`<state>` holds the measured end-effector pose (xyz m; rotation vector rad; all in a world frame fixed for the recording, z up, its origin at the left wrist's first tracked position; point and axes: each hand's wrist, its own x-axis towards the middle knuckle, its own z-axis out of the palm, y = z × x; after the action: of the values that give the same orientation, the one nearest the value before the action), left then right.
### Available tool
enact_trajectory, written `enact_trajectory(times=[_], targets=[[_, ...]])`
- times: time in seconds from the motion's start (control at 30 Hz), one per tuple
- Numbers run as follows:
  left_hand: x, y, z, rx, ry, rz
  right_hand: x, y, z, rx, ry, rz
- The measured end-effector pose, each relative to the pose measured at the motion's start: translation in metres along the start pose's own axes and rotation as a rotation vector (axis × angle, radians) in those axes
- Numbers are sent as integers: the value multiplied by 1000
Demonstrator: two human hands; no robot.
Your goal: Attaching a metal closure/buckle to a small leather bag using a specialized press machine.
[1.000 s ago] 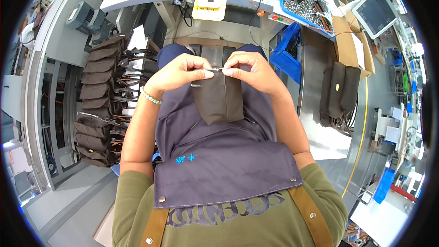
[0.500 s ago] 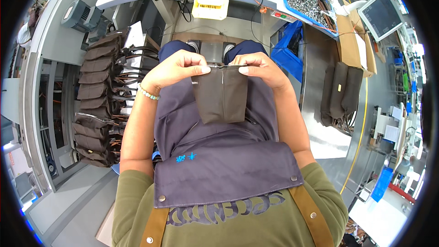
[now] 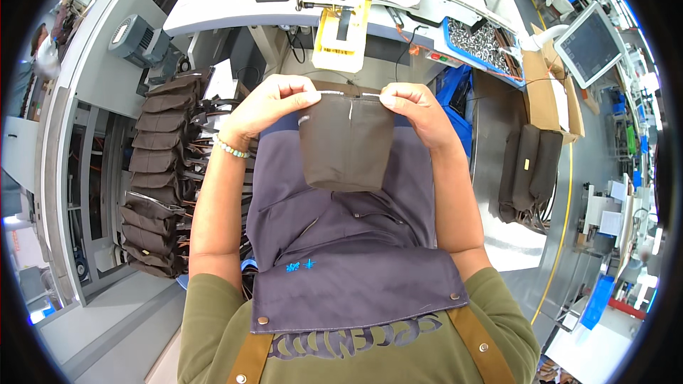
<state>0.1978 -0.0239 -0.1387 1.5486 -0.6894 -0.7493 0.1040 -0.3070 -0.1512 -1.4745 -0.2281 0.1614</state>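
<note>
A dark brown fabric pouch (image 3: 347, 146) hangs upright in front of my lap, its top edge stretched between both hands. My left hand (image 3: 281, 103) pinches the top left corner between thumb and fingers. At the top right corner, my right hand (image 3: 415, 108) grips the edge the same way. Pale stitching or zipper teeth run along the top edge, and a short white line goes down from its middle. Just beyond the pouch, a yellow sewing-machine plate (image 3: 341, 60) juts from the white worktable (image 3: 249, 8).
On my left hangs a stack of similar brown pouches (image 3: 160, 142) with straps. To the right, more brown pieces (image 3: 530, 171) lie on a metal surface near a cardboard box (image 3: 544, 92). A blue tray of metal parts (image 3: 484, 46) and a screen (image 3: 590, 44) stand at the far right.
Both hands have lifted the pouch slightly away from my lap, toward the worktable. The hands have spread a little, and more of the table shows.
</note>
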Motion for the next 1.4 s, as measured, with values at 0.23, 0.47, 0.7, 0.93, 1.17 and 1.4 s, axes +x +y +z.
enact_trajectory(times=[0.23, 0.47, 0.7, 0.93, 1.17, 1.4], targets=[[22, 6, -15, 109, 169, 2, 28, -5, 4, -47, 122, 31], [45, -4, -29, 55, 233, 2, 49, -1, -6, -110, 114, 6], [65, -10, -33, -43, 295, 80, 70, 14, -18, -26, 188, 9], [87, -18, -42, -106, 390, 5, 91, 22, -22, 199, 274, -20], [97, -26, -28, -336, 494, 155, 94, 23, -16, 344, 328, -51], [97, -36, -30, -415, 508, 198, 97, 26, -17, 383, 337, -65]])
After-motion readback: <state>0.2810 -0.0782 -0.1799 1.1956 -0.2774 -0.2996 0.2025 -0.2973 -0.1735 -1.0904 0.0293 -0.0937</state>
